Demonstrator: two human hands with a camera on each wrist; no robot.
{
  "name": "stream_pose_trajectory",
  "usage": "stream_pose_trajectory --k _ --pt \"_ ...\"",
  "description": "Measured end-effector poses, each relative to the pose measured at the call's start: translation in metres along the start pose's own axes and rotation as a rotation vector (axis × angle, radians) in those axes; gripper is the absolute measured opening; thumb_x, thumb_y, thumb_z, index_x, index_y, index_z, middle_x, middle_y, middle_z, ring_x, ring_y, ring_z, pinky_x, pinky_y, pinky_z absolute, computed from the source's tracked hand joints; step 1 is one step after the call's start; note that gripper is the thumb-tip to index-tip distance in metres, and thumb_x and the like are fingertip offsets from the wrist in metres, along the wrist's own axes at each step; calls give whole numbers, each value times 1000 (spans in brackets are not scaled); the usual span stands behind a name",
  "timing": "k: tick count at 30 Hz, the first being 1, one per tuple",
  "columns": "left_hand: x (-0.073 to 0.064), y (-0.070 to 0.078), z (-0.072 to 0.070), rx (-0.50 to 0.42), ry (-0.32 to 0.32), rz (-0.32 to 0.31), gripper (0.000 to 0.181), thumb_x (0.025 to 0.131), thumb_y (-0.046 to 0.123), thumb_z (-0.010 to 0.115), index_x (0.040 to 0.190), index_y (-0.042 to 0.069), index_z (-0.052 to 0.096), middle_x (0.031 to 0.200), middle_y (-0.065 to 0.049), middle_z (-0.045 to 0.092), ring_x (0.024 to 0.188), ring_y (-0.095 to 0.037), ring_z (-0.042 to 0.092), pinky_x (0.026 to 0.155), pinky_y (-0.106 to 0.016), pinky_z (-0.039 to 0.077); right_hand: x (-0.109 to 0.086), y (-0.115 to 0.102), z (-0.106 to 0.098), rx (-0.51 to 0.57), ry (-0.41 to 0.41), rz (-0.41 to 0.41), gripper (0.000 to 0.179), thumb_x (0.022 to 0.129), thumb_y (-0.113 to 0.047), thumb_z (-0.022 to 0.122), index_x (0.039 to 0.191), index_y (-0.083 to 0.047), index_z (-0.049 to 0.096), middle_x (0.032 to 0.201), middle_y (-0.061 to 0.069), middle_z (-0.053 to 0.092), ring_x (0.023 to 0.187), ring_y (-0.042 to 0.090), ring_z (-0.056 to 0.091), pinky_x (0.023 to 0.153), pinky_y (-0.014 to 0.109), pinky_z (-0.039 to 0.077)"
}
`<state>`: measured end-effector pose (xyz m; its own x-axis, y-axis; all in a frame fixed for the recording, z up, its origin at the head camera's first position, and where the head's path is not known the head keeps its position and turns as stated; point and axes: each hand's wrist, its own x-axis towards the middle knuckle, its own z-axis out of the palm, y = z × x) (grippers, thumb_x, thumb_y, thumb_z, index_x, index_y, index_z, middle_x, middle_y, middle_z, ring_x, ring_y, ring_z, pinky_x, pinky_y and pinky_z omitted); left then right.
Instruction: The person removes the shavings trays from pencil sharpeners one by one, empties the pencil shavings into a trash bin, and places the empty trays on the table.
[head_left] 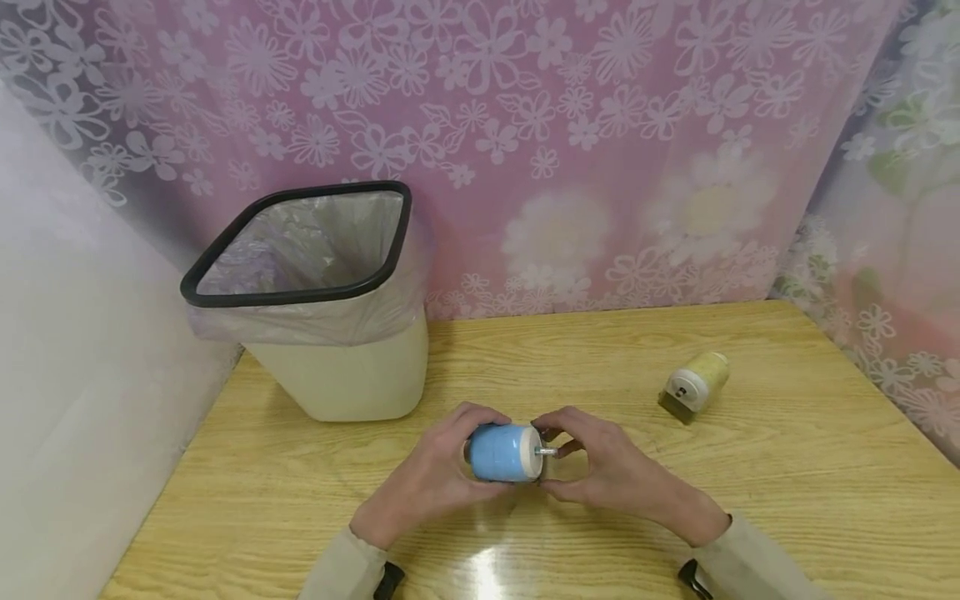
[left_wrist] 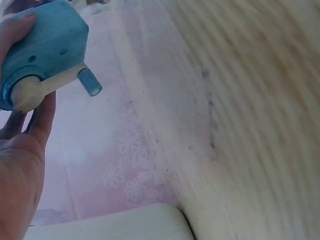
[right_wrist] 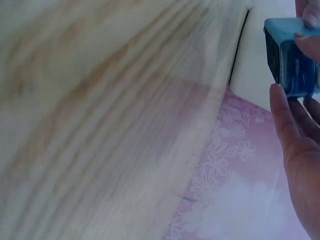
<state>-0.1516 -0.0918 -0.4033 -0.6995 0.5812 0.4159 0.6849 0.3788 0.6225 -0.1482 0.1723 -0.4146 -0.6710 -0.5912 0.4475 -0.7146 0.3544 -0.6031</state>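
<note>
A blue crank pencil sharpener [head_left: 497, 452] lies on its side between both hands, above the table. My left hand [head_left: 431, 471] grips its body, with fingers on the far side and thumb on the near side. In the left wrist view, the sharpener [left_wrist: 47, 42] shows its pale crank arm [left_wrist: 62, 80] with a blue knob. My right hand [head_left: 607, 467] pinches the other end, thumb and fingers on either side of the white face, where a metal piece sticks out. A dark see-through drawer [right_wrist: 296, 67] shows there in the right wrist view.
A cream trash bin [head_left: 360, 379] with a black rim and plastic liner stands at the back left. On the right of the wooden table [head_left: 780, 500] lies a yellow thing [head_left: 705, 375] with a white face and dark base. Flowered pink cloth [head_left: 480, 167] hangs behind.
</note>
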Motion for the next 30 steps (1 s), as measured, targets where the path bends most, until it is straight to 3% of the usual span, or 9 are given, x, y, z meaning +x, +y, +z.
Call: stream_pose_trajectory --k 8,15,21,27,30 --pt "2 5 0 25 49 -18 72 72 23 94 135 16 62 132 2 65 117 -13 66 96 -31 58 1 -3 5 90 24 130 63 73 -4 90 127 1 57 117 14 66 102 23 71 79 30 63" --pt "2 4 -1 47 60 42 69 70 20 95 132 14 65 129 -2 68 118 -17 67 97 -31 58 -1 0 8 89 31 137 64 71 0 86 128 0 57 116 11 67 103 19 71 79 27 62" --pt "2 2 -2 36 33 38 68 71 21 95 132 17 64 129 0 67 116 -14 66 96 -31 57 -2 0 9 136 13 160 63 72 3 81 129 0 56 119 13 66 105 22 71 82 25 61" --pt "1 2 -1 -36 20 4 68 72 18 94 131 20 62 124 0 57 110 -14 63 93 -30 59 -2 -1 9 339 -23 274 63 76 5 80 132 0 52 129 23 58 110 18 71 83 29 62" --pt "1 2 -1 -74 16 -12 66 73 18 93 131 23 62 125 1 55 111 -14 62 94 -30 59 -3 -2 8 382 -18 320 62 76 4 81 132 0 52 132 24 55 110 14 70 83 30 62"
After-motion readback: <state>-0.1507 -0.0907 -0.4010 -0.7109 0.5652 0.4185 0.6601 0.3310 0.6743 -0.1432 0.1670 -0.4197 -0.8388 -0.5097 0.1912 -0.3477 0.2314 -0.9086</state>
